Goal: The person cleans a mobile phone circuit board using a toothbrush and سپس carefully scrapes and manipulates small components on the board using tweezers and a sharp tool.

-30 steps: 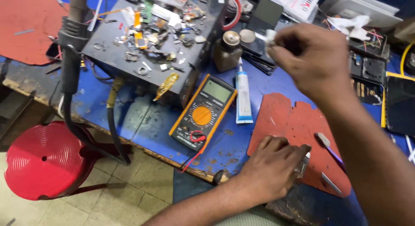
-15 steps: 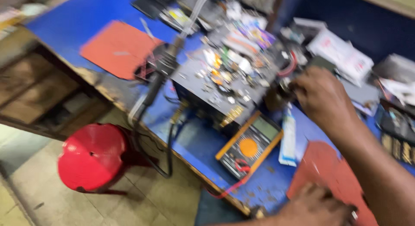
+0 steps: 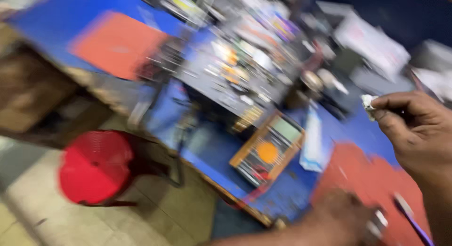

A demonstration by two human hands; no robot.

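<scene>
Right hand (image 3: 419,128) at three o'clock pinches a white wad (image 3: 368,104) above the bench (image 3: 207,152), left hand (image 3: 343,217) at five o'clock blurred, grip unclear; steadier, slower carrying would suit.

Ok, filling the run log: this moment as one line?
right hand: pinches small white wad | left hand: rests on red mat | multimeter: untouched | view: blurred
</scene>
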